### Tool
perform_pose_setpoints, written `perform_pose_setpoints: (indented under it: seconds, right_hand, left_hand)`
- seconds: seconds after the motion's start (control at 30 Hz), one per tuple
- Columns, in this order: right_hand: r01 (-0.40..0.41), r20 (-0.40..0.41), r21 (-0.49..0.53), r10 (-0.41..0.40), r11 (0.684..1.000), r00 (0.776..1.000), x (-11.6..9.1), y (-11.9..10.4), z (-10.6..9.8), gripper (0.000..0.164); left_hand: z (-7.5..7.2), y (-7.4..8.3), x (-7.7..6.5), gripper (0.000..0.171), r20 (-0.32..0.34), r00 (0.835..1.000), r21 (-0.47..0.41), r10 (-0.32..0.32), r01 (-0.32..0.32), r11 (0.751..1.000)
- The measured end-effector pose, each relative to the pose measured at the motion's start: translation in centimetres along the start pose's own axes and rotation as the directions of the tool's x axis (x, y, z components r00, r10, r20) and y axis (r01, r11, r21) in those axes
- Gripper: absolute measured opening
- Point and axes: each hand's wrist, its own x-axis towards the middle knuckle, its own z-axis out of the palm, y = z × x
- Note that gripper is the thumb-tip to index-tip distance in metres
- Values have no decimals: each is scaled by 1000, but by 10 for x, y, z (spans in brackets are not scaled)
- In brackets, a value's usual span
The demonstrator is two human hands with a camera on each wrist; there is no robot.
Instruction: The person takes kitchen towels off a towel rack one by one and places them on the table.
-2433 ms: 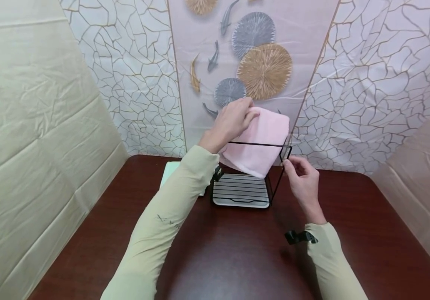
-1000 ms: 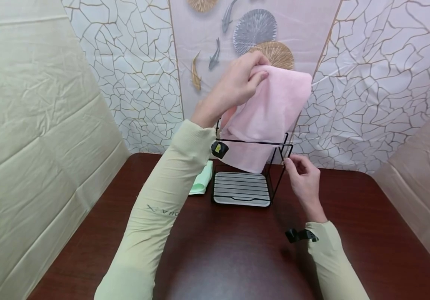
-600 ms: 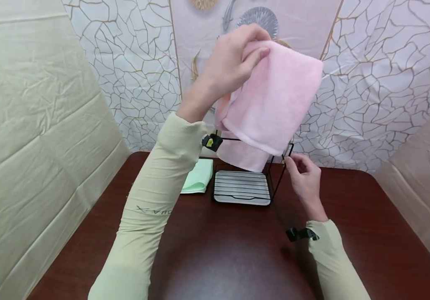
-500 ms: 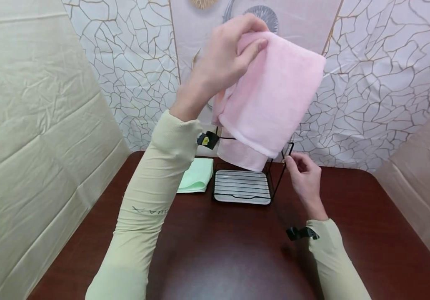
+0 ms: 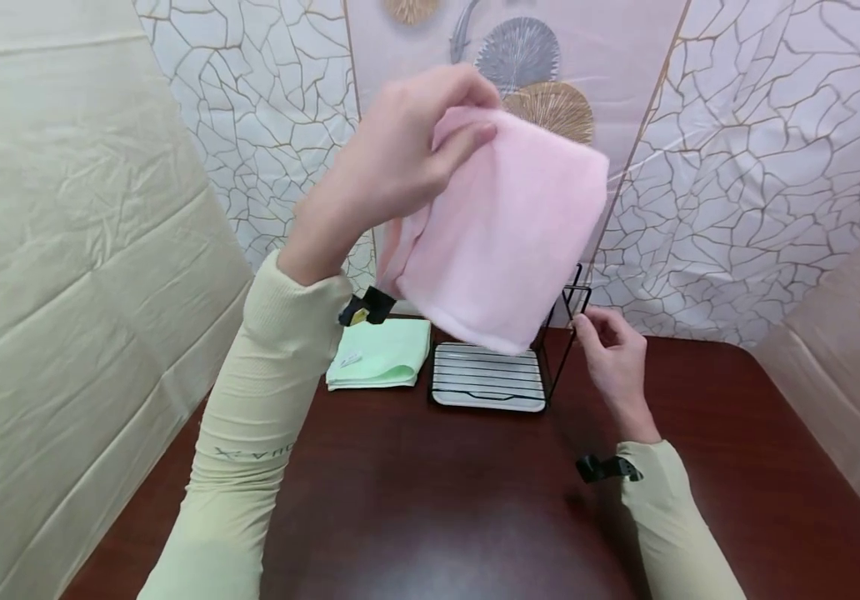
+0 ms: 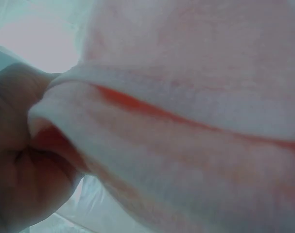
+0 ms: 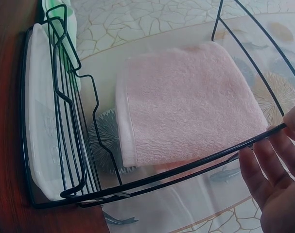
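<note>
My left hand [image 5: 407, 142] pinches the upper edge of a folded pink towel [image 5: 520, 225] between thumb and fingers. The towel hangs in front of the upper part of a black wire rack [image 5: 563, 358] and hides much of it. An orange-red inner layer shows between the folds of the towel [image 6: 196, 92] in the left wrist view. My right hand [image 5: 613, 358] grips the rack's right-hand post with thumb and fingertips. In the right wrist view, the fingers [image 7: 268, 165] curl round the black wire. A white tray [image 7: 43, 121] sits in the rack's base, under the wire grid.
A folded light green cloth [image 5: 381, 346] with a small white label lies just left of the rack. All stand at the back of a dark reddish-brown table [image 5: 430, 492]. Patterned fabric [image 5: 737, 167] hangs behind it, and cream fabric walls [image 5: 85, 250] stand at both sides.
The left hand has lifted the pink towel up from the rack, then brought it left and slightly down. More of the green cloth shows. The right hand keeps its hold on the rack.
</note>
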Motion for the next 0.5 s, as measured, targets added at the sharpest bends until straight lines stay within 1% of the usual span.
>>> perform_pose_setpoints:
  seconds: [0.13,0.23,0.33,0.5]
  right_hand:
    - [11,-8,-4,-11,1000,1000,1,1,-1,14]
    - [26,-11,-7,-26,1000,1000,1,1,0,14]
    - [20,-10,11,-20,1000,1000,0,1,0,15]
    - [3,-8,24,-2,1000,1000,-1,-1,2,16]
  left_hand:
    - [-2,0,-17,19,84,996,-5,13,-12,1000]
    - [-1,-2,-33,19,131,991,-38,23,-19,999]
    - [3,-6,-49,17,136,990,-76,44,-34,997]
    - [12,-12,-71,14,103,991,-140,80,-65,988]
